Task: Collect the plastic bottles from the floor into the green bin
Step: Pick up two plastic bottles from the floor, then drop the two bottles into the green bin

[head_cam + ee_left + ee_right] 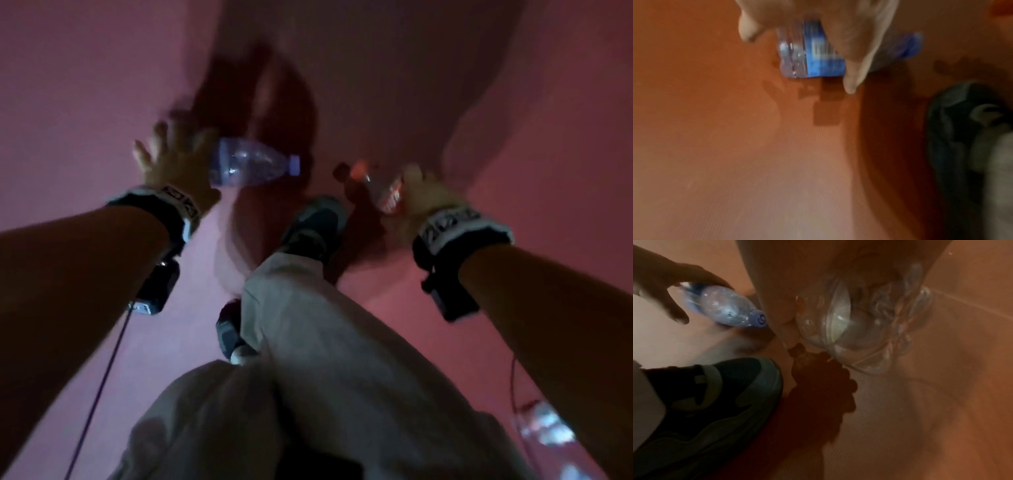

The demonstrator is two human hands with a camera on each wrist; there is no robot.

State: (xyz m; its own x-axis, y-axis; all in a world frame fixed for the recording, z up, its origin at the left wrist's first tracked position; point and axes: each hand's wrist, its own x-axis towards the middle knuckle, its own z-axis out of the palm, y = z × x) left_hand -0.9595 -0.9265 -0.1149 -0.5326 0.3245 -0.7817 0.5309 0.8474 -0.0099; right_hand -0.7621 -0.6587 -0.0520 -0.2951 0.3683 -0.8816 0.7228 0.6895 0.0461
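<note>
My left hand (171, 161) holds a clear bottle with a blue cap (253, 166) by its base end, cap pointing right. In the left wrist view its fingers (857, 65) curl over the bottle's blue label (824, 55), and the bottle's shadow lies apart from it on the floor. My right hand (423, 192) grips a clear bottle with a red label and orange cap (380, 190), cap pointing left. The right wrist view shows that bottle's ribbed base (869, 324) close up. Both hands hang low over the reddish floor. The green bin is not in view.
My two dark shoes (311, 226) (229, 335) and grey trouser legs (308, 342) stand between the hands. Another clear bottle (544, 428) lies on the floor at the lower right. A thin cable (102, 377) trails from the left wrist.
</note>
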